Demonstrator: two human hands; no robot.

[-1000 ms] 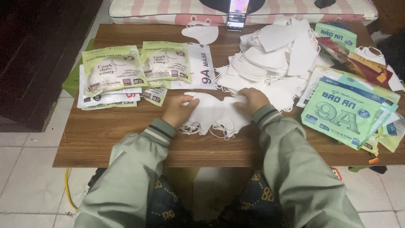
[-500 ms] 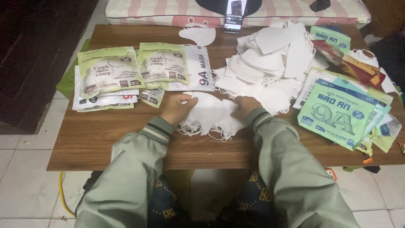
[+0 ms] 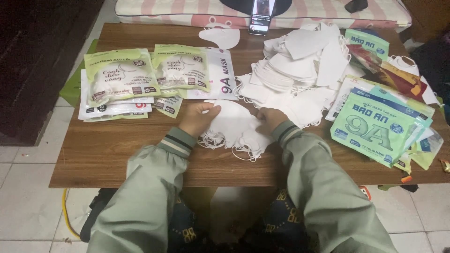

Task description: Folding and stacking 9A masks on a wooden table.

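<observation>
Since the earlier views both hands have stayed on the same small stack of white masks [image 3: 236, 125], barely shifted; the head camera has crept closer and slightly left, so the table sits larger in view. The left hand [image 3: 199, 118] grips the stack's left edge, fingers curled over the top and thumb pinching. The right hand [image 3: 268, 119] clasps the right edge in the same way. The stack lies on the wooden table [image 3: 108, 154] near its front edge, at 6 o'clock from the big mask heap [image 3: 300, 75].

The masks are soft, matte, curved fabric cups, with thin white ear loops spilling out loosely below. The heap at 1 o'clock from the hands is a jumble of the same white pieces. Glossy pale-green packets [image 3: 119, 77] lie overlapped at 10 o'clock, and a mint-green packet stack [image 3: 375, 129] at 3 o'clock. A phone [image 3: 261, 16] stands at 12 o'clock, screen lit. The tabletop shows dark brown grain.
</observation>
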